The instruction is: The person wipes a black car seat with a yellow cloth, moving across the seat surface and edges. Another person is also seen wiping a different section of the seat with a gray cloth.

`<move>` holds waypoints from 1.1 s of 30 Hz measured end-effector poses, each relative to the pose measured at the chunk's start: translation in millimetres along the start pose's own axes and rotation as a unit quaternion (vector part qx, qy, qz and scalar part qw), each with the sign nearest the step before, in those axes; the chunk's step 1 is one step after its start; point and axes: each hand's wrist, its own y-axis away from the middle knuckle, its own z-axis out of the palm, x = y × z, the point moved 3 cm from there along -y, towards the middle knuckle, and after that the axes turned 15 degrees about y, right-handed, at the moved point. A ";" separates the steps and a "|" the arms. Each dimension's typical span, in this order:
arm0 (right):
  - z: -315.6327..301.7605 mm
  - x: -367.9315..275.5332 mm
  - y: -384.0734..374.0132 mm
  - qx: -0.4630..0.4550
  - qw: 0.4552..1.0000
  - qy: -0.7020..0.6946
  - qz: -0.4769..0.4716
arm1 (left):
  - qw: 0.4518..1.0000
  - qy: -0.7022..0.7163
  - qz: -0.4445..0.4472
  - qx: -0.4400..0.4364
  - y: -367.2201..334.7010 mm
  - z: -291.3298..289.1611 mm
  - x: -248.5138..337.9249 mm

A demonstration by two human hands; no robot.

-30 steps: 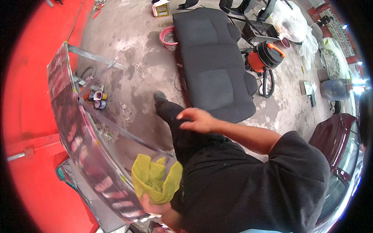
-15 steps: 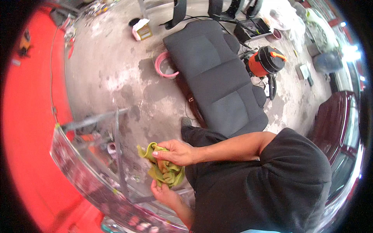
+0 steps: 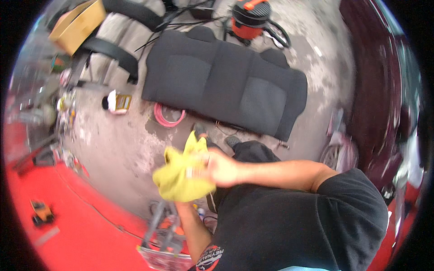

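Observation:
A yellow-green cloth [image 3: 178, 183] hangs spread out in front of my body. My right hand [image 3: 222, 168], smeared by motion, is closed on the cloth's right side. From the lower edge my left forearm [image 3: 192, 226] reaches up beneath the cloth, which covers the left hand and its fingers. Beyond my shoes lies a dark grey car seat bench [image 3: 226, 83] on the floor, apart from both hands.
A pink hose coil [image 3: 169, 123] touches the seat's near side; a yellow container [image 3: 121, 104] stands left of it. An orange and black shop vacuum [image 3: 248, 22] is behind the seat. A dark red car [image 3: 375, 90] stands right, a red surface [image 3: 86, 226] lower left.
The view has turned left, so the seat now lies more crosswise. The crumpled cloth has opened out and now covers my left hand, whose fingers showed before.

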 end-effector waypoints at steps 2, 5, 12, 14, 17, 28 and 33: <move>-46.0 70.6 -35.3 0.222 0.956 -0.143 0.130 | 0.992 -0.080 -0.041 -0.085 -44.0 17.2 22.4; -71.1 123.5 -53.0 0.246 0.937 0.035 0.247 | 0.958 -0.214 -0.066 -0.180 -101.9 38.0 43.7; -1.3 111.3 -106.1 0.235 0.812 -0.533 0.044 | 0.955 -0.157 -0.161 -0.193 -224.5 75.0 7.8; -6.0 100.3 -117.8 0.223 0.740 -0.630 0.070 | 0.900 -0.333 -0.058 -0.275 -247.9 70.9 -9.7; -22.2 125.2 -111.2 0.183 0.679 -0.711 0.011 | 0.746 -0.501 0.145 -0.415 -276.4 72.8 -55.9; -97.8 486.9 -83.4 0.545 0.751 -0.013 0.373 | 0.933 -0.324 -0.113 -0.112 -526.5 -19.5 -316.9; -166.5 644.8 -111.3 0.499 0.625 0.365 0.477 | 0.458 -0.787 0.138 -0.390 -569.0 -89.1 -433.0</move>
